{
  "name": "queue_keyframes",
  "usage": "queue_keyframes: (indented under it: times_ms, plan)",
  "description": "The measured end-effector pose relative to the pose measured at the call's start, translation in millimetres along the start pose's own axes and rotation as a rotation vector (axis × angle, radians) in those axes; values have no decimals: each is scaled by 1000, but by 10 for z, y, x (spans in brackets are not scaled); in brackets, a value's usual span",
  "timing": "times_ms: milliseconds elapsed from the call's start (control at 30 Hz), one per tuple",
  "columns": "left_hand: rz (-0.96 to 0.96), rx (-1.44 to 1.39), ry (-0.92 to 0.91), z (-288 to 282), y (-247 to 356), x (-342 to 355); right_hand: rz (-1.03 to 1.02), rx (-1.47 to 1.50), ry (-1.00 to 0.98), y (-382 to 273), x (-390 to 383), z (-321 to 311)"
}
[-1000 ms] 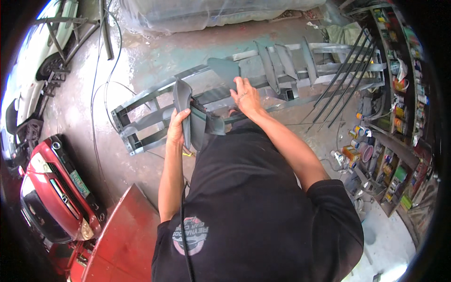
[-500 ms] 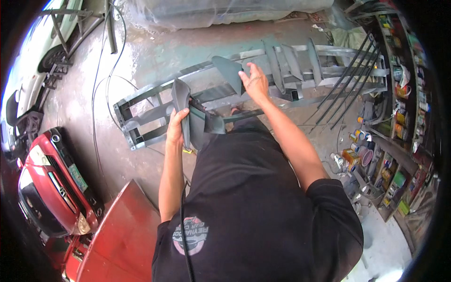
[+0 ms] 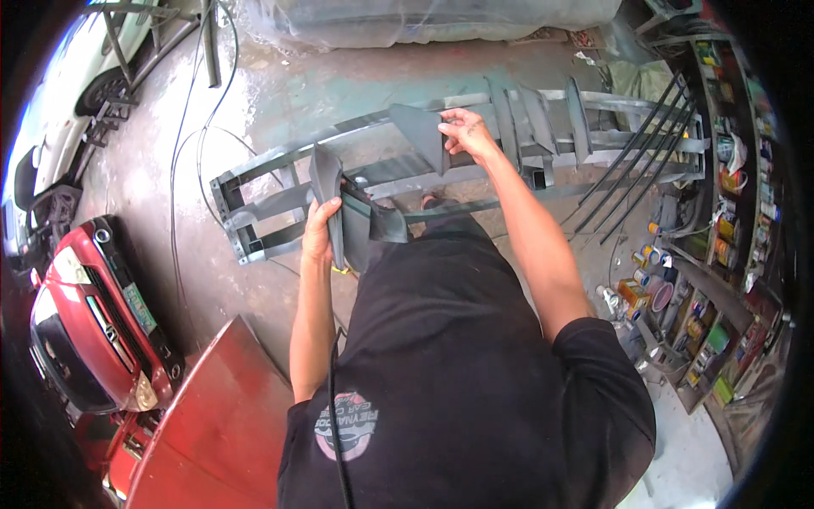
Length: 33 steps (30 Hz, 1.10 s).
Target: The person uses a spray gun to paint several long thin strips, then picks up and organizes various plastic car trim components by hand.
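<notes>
My left hand (image 3: pixel 320 229) is closed around several dark grey curved panels (image 3: pixel 349 222), bunched together in front of my body. At its right edge, a flat, pointed grey panel (image 3: pixel 417 136) is pinched by my right hand (image 3: pixel 468 136), thumb and fingers drawn together. This panel overlaps a long grey metal frame (image 3: pixel 326 138), and I cannot tell whether it rests on it. Farther right, similar grey pieces lie across the frame: a narrow one (image 3: pixel 502 127), a wider one (image 3: pixel 538 123) and another narrow one (image 3: pixel 580 123).
Thin black rods (image 3: pixel 636 157) lie across the frame's right end. Shelves of cans and bottles (image 3: pixel 733 178) line the right side. A red car (image 3: pixel 102 314) and a red panel (image 3: pixel 208 424) stand at left. Cables (image 3: pixel 176 212) run over the floor; a plastic-covered vehicle (image 3: pixel 424 19) is at the far side.
My right hand's fingers, spread at the panel's edge before, are now drawn together on it. The view has shifted slightly; my left hand keeps its hold.
</notes>
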State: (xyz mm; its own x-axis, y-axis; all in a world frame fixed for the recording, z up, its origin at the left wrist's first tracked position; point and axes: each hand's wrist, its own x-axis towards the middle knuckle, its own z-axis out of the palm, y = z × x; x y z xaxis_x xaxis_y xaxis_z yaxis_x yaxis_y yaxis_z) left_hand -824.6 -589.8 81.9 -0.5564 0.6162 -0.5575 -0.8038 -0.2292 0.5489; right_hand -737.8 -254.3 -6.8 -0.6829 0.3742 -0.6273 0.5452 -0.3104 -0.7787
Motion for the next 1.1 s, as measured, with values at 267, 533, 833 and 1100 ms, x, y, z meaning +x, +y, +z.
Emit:
queue_keyframes:
  times_ms: [267,533,833,1100]
  plan:
    - [-8,9,5,57,-10,7,-63,-138,35,-16,200,-137]
    - [-4,6,32,71,-78,34,-74,-106,183,-8,190,-57]
    - [10,7,13,153,-93,36,-84,-81,134,87,156,-111]
    - [25,31,-9,114,-134,43,-84,-100,152,25,142,-42]
